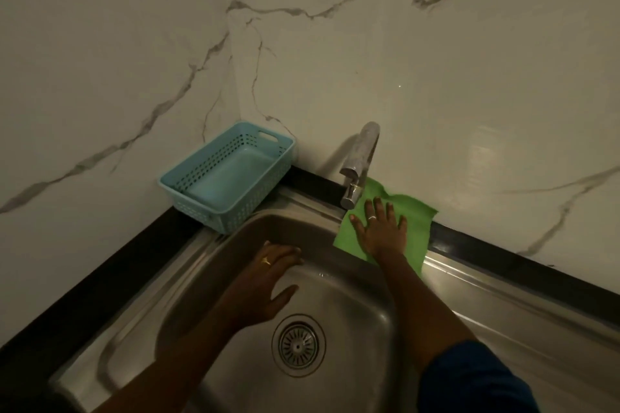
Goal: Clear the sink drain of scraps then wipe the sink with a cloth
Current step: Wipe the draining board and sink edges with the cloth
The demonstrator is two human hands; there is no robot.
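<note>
White marble wall panels (436, 60) with grey veins fill the upper two thirds of the frame, meeting in a corner left of centre. Below them a black countertop strip (100, 265) runs along the wall, and the stainless steel sink (362, 308) takes up the lower middle, its rim cut off by the bottom and right edges. The scene is dim, so the basin's surface is hard to read and small scraps cannot be made out. The round drain strainer (298, 345) sits in the basin floor, low in the frame at centre, fully in view.

A light blue perforated plastic basket (231, 174) stands on the counter in the corner, left of centre, with one end overhanging the sink rim. A chrome tap (359, 161) juts from the wall at centre, its spout partly covering the green cloth (414, 231), which lies spread over the sink's back rim just right of centre.

The right hand (379, 231) lies flat on the cloth with fingers splayed wide, a ring visible; its forearm crosses the basin to a blue sleeve (469, 379) at lower right. The left hand (268, 285) is blurred, open and gripping nothing, fingers spread toward the basin's back wall above the strainer, also ringed.
</note>
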